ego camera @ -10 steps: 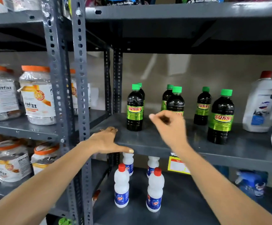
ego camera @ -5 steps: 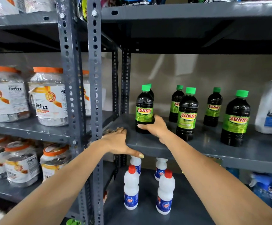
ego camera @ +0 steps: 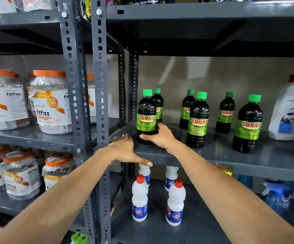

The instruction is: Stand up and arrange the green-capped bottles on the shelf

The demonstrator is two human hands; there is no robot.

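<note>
Several dark green-capped bottles with green SUNNY labels stand upright on the grey metal shelf (ego camera: 213,160). My right hand (ego camera: 158,136) grips the base of the front left bottle (ego camera: 146,117); another bottle (ego camera: 158,104) stands right behind it. Further right stand a front middle bottle (ego camera: 197,120) and a front right bottle (ego camera: 248,124), with two more behind, a back middle bottle (ego camera: 186,110) and a back right bottle (ego camera: 225,112). My left hand (ego camera: 125,149) rests flat on the shelf's front left corner, thumb over the edge.
A large white red-capped jug (ego camera: 288,110) stands at the shelf's right. White red-capped bottles (ego camera: 139,198) stand on the shelf below. Grey perforated uprights (ego camera: 99,103) divide off a left rack of orange-lidded fitfizz jars (ego camera: 52,103). Another shelf hangs close above.
My right hand dropped from mid-air in front of the middle bottles to the front left bottle and closed round its base. The left hand stayed on the shelf corner.
</note>
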